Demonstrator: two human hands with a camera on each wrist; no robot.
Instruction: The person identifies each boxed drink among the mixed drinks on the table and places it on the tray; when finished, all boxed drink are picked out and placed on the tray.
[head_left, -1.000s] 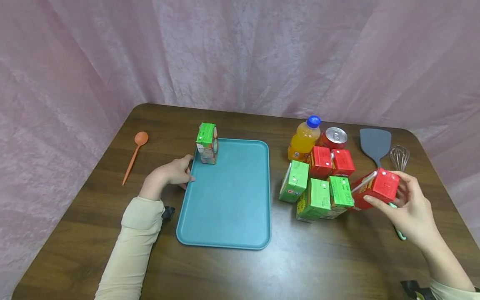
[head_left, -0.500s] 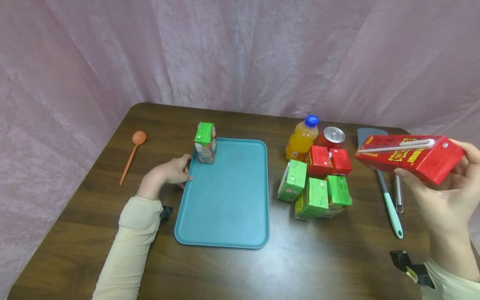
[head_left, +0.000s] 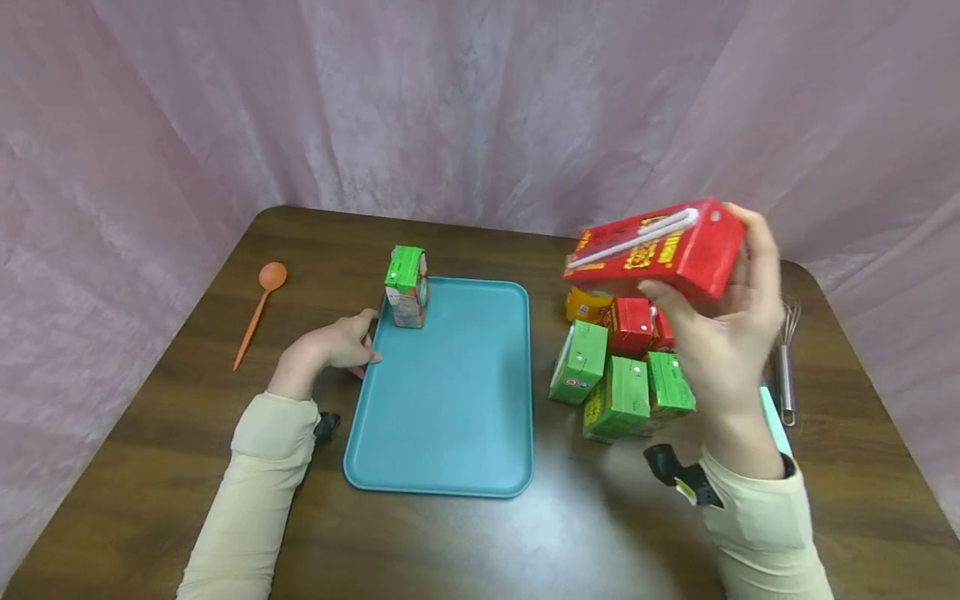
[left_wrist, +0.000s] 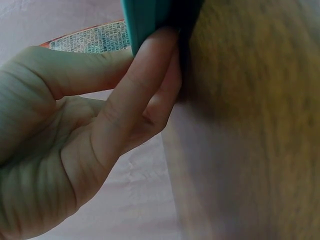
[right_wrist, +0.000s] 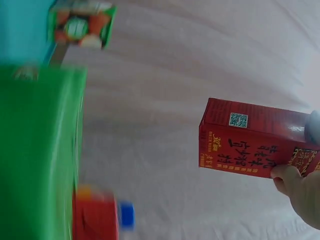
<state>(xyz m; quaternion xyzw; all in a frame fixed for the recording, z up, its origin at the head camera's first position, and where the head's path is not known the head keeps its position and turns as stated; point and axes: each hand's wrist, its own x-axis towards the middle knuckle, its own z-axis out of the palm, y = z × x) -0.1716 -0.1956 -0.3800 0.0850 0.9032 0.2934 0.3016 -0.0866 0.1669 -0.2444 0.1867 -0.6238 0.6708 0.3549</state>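
Note:
My right hand grips a red drink carton at one end, between thumb and fingers. It is tilted nearly on its side in the air, a white straw along its face, above the cartons at the right. The right wrist view shows the same red carton against the curtain. At the left, my left hand pinches the left rim of a blue tray; thumb and fingers close on that edge in the left wrist view. One green-topped carton stands upright in the tray's far left corner.
Several green cartons and red cartons stand right of the tray. The raised carton hides most of an orange drink bottle. A whisk and a spatula handle lie farther right, an orange spoon far left.
My right hand has lifted the red carton off the table at the right, tipped it over and carried it leftward above the other cartons. The left hand keeps its hold on the tray.

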